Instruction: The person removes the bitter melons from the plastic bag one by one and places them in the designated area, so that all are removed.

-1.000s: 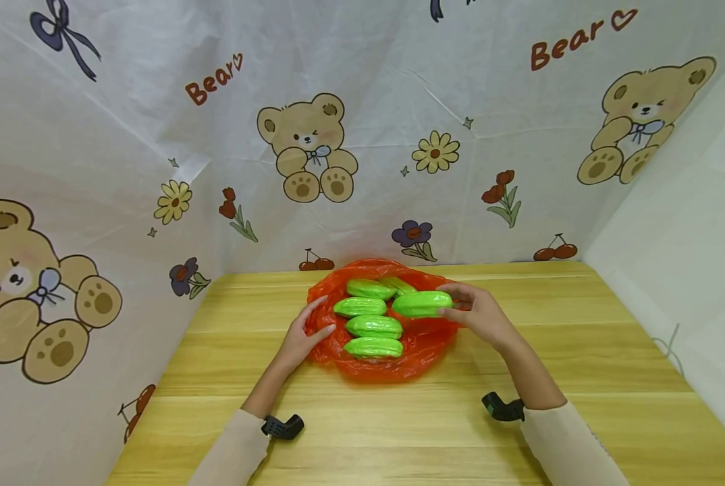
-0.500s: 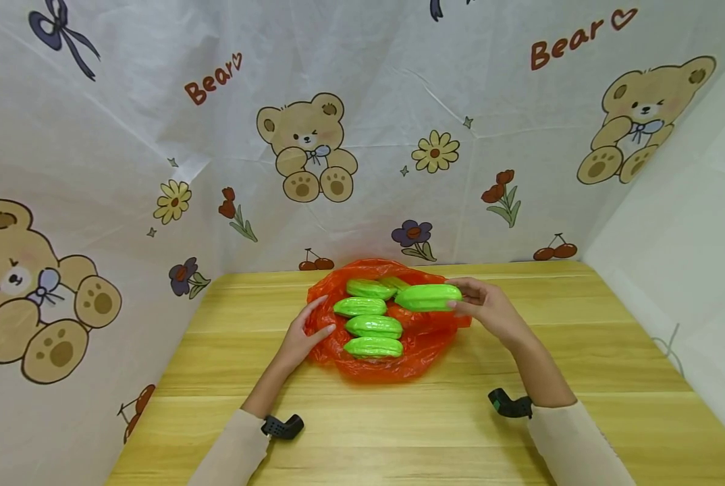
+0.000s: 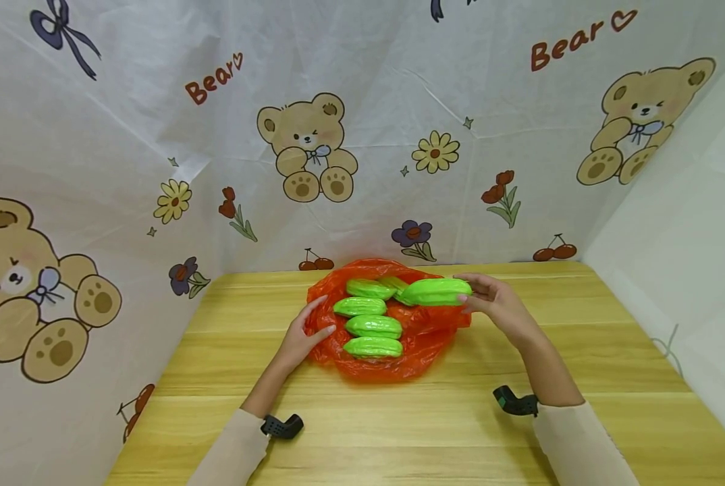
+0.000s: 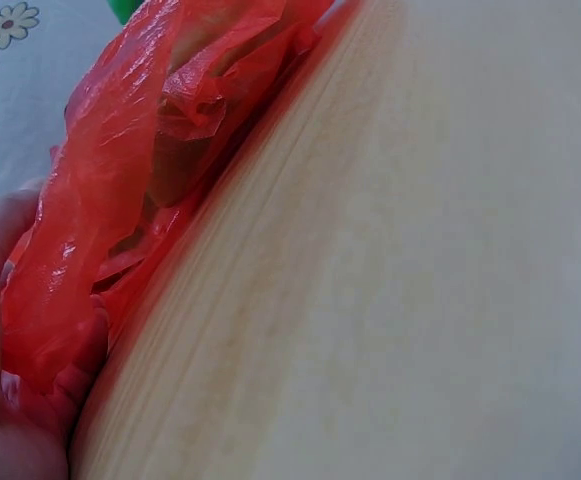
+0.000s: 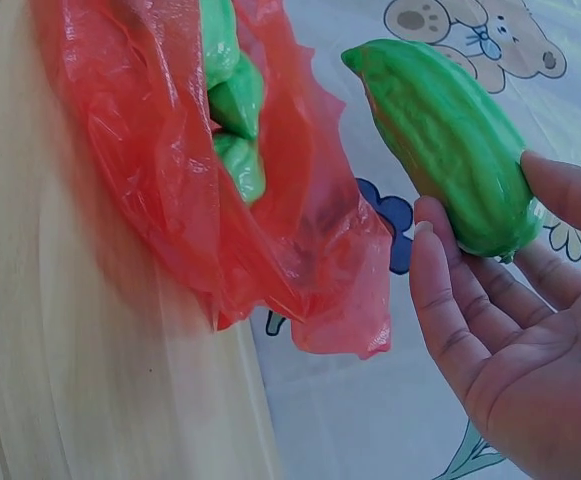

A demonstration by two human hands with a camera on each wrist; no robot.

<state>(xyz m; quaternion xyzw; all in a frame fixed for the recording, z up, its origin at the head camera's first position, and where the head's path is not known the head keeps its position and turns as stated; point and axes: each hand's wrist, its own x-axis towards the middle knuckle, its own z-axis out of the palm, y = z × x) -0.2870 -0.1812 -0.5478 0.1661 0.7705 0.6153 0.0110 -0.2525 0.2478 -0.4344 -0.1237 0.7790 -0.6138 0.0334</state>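
Observation:
A green, ridged bitter melon (image 3: pixel 437 292) is held by its right end in my right hand (image 3: pixel 499 312), above the right side of a red plastic bag (image 3: pixel 420 361). In the right wrist view the thumb and fingers pinch the blunt end of this bitter melon (image 5: pixel 450 140), and its pointed tip faces away. Several more bitter melons (image 3: pixel 373 327) lie in the wide-mouthed bag. At the bag's left side, my left hand (image 3: pixel 299 341) holds its edge. The left wrist view has the bag (image 4: pixel 110 180) between thumb and fingers, with some fingers hidden behind the film.
The wooden table (image 3: pixel 374 432) extends in front of the bag and to both sides. A white cloth (image 3: pixel 374 61) printed with bears and flowers hangs right behind it. On the right, a thin cable (image 3: pixel 669 345) runs by the table edge.
My right hand has moved right and slightly up with the bitter melon, away from the others in the bag. My left hand has stayed in place on the bag.

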